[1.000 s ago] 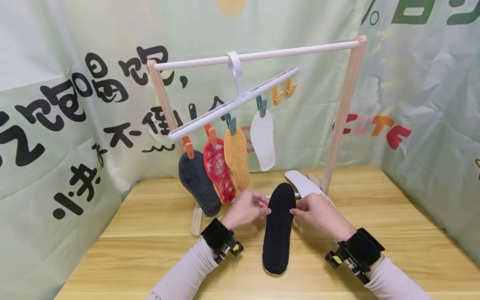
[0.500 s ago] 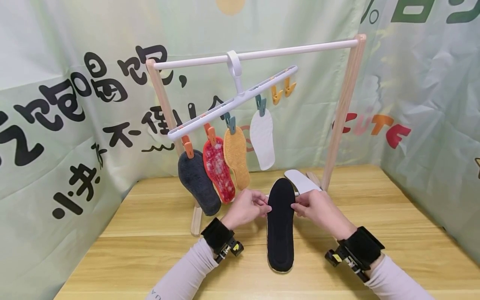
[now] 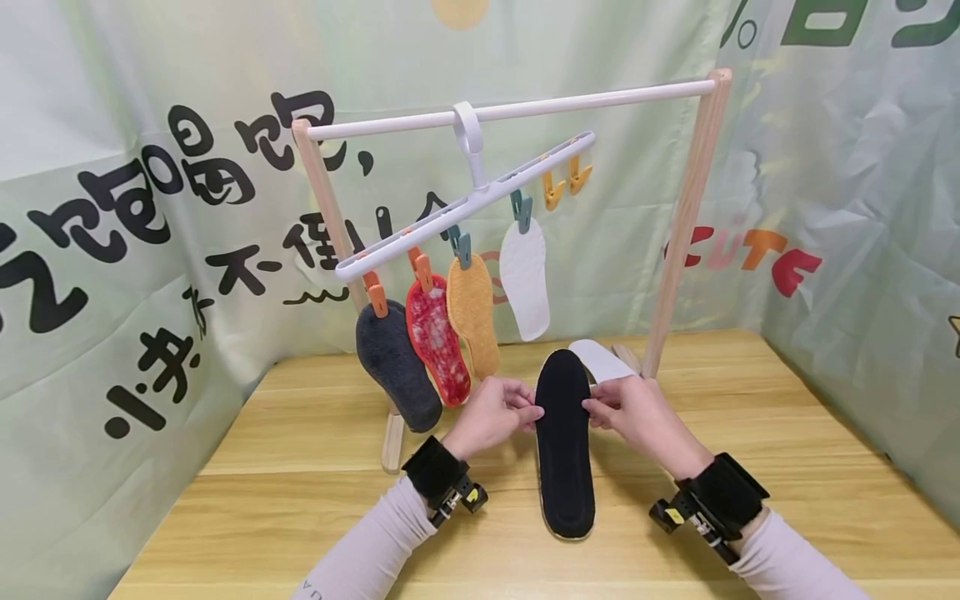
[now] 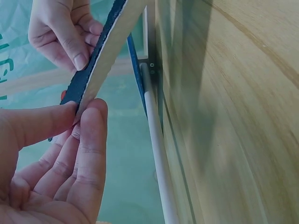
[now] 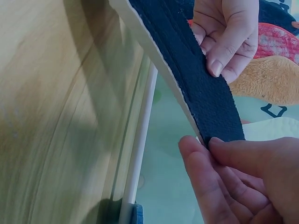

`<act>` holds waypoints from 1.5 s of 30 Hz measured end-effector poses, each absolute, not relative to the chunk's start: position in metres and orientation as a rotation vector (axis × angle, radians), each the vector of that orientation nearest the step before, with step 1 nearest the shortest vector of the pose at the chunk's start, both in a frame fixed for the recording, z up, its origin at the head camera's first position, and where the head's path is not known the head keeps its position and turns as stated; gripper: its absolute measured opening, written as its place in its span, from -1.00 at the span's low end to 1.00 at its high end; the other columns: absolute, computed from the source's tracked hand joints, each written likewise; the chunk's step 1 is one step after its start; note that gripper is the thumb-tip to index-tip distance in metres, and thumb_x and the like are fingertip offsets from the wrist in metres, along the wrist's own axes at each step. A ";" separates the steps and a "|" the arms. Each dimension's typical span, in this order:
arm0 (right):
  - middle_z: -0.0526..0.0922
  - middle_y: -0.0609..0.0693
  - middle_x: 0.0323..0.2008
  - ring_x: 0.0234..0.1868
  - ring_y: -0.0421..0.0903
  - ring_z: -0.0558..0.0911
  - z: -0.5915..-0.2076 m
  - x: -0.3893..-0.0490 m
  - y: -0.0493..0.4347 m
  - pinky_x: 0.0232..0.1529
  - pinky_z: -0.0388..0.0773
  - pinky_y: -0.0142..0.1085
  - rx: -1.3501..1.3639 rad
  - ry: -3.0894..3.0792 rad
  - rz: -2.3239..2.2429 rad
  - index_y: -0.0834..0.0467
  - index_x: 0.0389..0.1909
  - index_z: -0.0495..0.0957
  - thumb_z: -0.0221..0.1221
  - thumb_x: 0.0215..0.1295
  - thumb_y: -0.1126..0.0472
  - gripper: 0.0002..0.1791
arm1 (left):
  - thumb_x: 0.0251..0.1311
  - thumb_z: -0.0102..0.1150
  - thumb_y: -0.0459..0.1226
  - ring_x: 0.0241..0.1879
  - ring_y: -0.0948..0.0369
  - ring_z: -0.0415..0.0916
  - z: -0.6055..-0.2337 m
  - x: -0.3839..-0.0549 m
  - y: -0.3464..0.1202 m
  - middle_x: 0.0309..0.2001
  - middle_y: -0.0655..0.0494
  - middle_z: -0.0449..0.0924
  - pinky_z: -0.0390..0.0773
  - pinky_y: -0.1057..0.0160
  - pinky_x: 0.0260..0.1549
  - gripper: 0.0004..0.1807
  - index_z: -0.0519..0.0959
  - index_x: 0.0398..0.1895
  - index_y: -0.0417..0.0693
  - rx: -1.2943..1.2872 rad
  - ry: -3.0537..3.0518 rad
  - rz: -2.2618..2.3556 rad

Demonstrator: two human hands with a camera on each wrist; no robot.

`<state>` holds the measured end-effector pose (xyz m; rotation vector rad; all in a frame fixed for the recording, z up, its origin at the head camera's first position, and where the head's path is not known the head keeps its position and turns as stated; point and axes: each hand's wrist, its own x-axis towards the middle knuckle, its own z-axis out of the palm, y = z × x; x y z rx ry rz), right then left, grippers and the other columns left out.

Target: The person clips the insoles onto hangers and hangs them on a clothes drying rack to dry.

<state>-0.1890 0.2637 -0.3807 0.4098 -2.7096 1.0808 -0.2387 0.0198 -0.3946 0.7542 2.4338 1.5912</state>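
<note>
Both hands hold a black insole [image 3: 564, 450] upright above the table, its pale underside [image 4: 105, 60] showing in the left wrist view. My left hand [image 3: 497, 417] pinches its left edge between thumb and fingers. On the opposite edge, my right hand [image 3: 633, 415] pinches it at about the same height. Behind hangs a white clip hanger [image 3: 480, 198] with a dark grey insole [image 3: 397, 367], a red patterned insole [image 3: 438, 342], a yellow insole [image 3: 474, 317] and a white insole [image 3: 525, 279] clipped to it. Two yellow clips [image 3: 566, 185] at its right end hold nothing.
A wooden rack with a white bar [image 3: 600, 104] carries the hanger. Another white insole [image 3: 600, 362] lies on the wooden table [image 3: 300, 500] near the rack's right foot, partly hidden by the right hand. A printed curtain [image 3: 600, 42] encloses the back and sides.
The black insole has risen slightly, and its lower end has swung to the right. Both hands have moved up a little with it, still pinching its edges.
</note>
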 end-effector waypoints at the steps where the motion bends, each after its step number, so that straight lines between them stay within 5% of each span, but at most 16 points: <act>1: 0.84 0.04 -0.42 -0.42 -0.11 0.81 -0.381 -0.189 0.264 -0.39 0.71 -0.40 0.404 -2.705 1.083 0.32 -0.20 0.79 0.33 0.46 0.33 -0.88 | 0.32 0.44 -0.39 -0.29 -0.22 0.82 -0.395 -0.239 0.020 -0.34 -0.12 0.84 0.79 0.16 -0.33 -0.91 0.69 -0.28 -0.23 0.756 2.437 1.593; 7: 0.86 0.09 -0.35 -0.39 -0.13 0.83 -0.381 -0.191 0.264 -0.33 0.76 -0.36 0.381 -2.671 1.094 0.34 -0.18 0.79 0.33 0.46 0.33 -0.87 | 0.33 0.42 -0.41 -0.24 -0.29 0.80 -0.393 -0.237 0.022 -0.32 -0.16 0.83 0.80 -0.15 -0.18 -0.91 0.68 -0.25 -0.28 0.741 2.403 1.653; 16: 0.87 0.10 -0.34 -0.38 -0.14 0.83 -0.378 -0.191 0.264 -0.38 0.67 -0.44 0.385 -2.599 1.063 0.33 -0.16 0.80 0.39 0.41 0.31 -0.86 | 0.33 0.42 -0.43 -0.22 -0.34 0.79 -0.389 -0.236 0.023 -0.33 -0.21 0.82 0.79 -0.22 -0.14 -0.90 0.70 -0.22 -0.33 0.740 2.389 1.725; 32: 0.86 0.11 -0.34 -0.36 0.02 0.87 -0.375 -0.192 0.266 -0.41 0.69 -0.43 0.369 -2.545 1.104 0.29 -0.14 0.80 0.36 0.45 0.32 -0.89 | 0.34 0.42 -0.43 -0.22 -0.32 0.80 -0.384 -0.238 0.025 -0.29 -0.23 0.83 0.83 -0.11 -0.20 -0.90 0.76 -0.18 -0.34 0.752 2.381 1.794; 37: 0.86 0.09 -0.36 -0.38 -0.02 0.85 -0.375 -0.192 0.267 -0.39 0.70 -0.45 0.366 -2.525 1.084 0.27 -0.14 0.80 0.37 0.44 0.30 -0.89 | 0.34 0.43 -0.41 -0.23 -0.26 0.82 -0.382 -0.239 0.025 -0.29 -0.20 0.84 0.81 -0.16 -0.18 -0.92 0.77 -0.19 -0.29 0.767 2.398 1.782; 43: 0.85 0.03 -0.39 -0.40 -0.14 0.81 -0.372 -0.192 0.269 -0.36 0.70 -0.47 0.360 -2.511 1.070 0.23 -0.15 0.81 0.37 0.45 0.27 -0.89 | 0.35 0.43 -0.37 -0.30 -0.11 0.85 -0.379 -0.242 0.027 -0.28 -0.16 0.85 0.84 0.11 -0.29 -0.92 0.77 -0.20 -0.25 0.798 2.446 1.761; 45: 0.85 0.02 -0.40 -0.40 -0.14 0.82 -0.370 -0.193 0.270 -0.37 0.69 -0.47 0.352 -2.504 1.059 0.21 -0.15 0.81 0.38 0.44 0.25 -0.89 | 0.35 0.43 -0.37 -0.30 -0.12 0.85 -0.378 -0.242 0.028 -0.26 -0.15 0.86 0.84 0.06 -0.26 -0.91 0.76 -0.20 -0.25 0.799 2.452 1.764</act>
